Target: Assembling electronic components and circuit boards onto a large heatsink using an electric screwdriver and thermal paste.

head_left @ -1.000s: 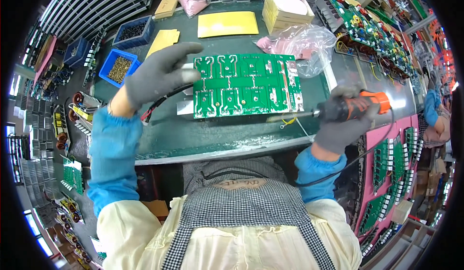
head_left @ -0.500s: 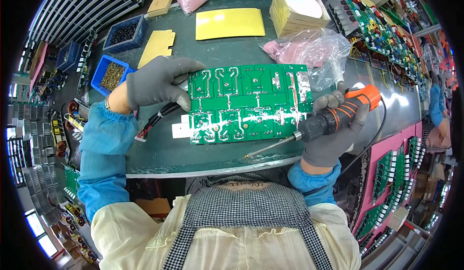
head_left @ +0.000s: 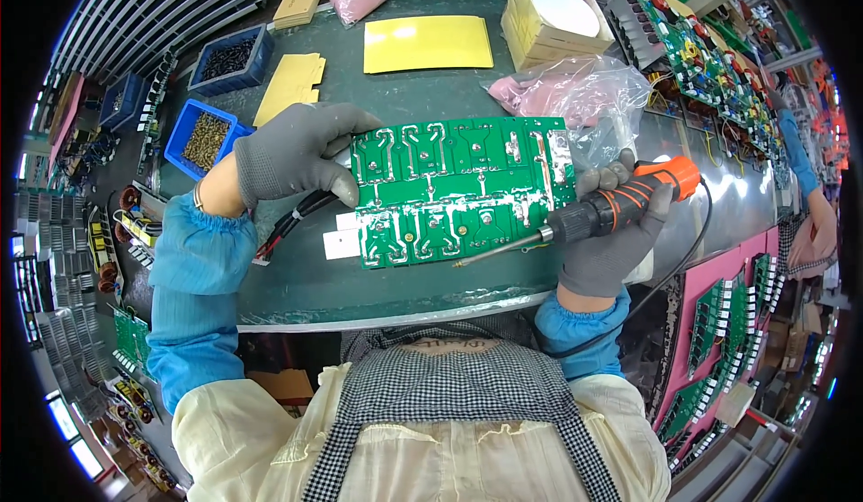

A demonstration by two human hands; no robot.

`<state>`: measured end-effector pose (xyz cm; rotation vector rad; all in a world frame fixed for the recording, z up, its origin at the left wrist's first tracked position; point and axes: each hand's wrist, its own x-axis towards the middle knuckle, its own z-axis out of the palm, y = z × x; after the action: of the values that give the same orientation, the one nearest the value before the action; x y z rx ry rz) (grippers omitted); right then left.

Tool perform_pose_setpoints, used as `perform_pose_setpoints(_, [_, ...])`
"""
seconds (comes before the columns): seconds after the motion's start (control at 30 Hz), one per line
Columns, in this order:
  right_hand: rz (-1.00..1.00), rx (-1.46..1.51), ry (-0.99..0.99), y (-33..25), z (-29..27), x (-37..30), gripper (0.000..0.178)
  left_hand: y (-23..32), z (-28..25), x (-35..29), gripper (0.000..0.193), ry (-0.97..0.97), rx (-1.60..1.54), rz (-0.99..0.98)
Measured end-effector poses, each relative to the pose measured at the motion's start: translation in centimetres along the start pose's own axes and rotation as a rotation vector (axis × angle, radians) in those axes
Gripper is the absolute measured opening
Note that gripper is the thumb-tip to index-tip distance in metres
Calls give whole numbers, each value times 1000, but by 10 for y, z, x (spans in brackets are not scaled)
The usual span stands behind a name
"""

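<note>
A green circuit board (head_left: 458, 187), solder side up, is held over the bench in front of me. My left hand (head_left: 301, 156), in a grey glove, grips its left end, thumb on top. My right hand (head_left: 620, 232), also gloved, is wrapped round an orange and black electric screwdriver (head_left: 620, 205); its fingers are close to the board's right edge, and whether they touch it I cannot tell. The screwdriver's long bit (head_left: 503, 248) points left across the board's near edge. Dark wires with a connector (head_left: 286, 228) hang beside my left hand.
Blue bins hold brass-coloured fasteners (head_left: 207, 140) and black parts (head_left: 232, 60). Yellow sheets (head_left: 428, 44) lie at the back, near a box with a white roll (head_left: 564, 12). A clear plastic bag (head_left: 584, 97) and assembled boards (head_left: 697, 48) are right. Another person's arm (head_left: 814, 219) shows far right.
The board has tilted slightly and its glare has faded. My right hand and the screwdriver have shifted a little left and up, bringing the bit over the board's near edge.
</note>
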<state>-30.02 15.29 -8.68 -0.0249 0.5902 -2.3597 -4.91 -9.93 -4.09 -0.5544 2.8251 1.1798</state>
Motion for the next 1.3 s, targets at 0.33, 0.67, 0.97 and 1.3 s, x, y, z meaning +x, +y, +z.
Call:
perform_pose_setpoints(0.33, [-52,-56,-56,1,-3,3,55,-7,0,-2,96,-33,36,-19])
perform_pose_setpoints(0.67, [-74,-66,-85,1,-7,4,58,5,2,5,40,-87,-427,-196])
perform_pose_setpoints(0.97, [-343,-181,-282,-29,43,-2,56,5,18,7,34,111,-229,-241])
perform_pose_setpoints(1.3, [-698,-620,-730,14,119,4,75,2,20,8,32,169,-247,-195])
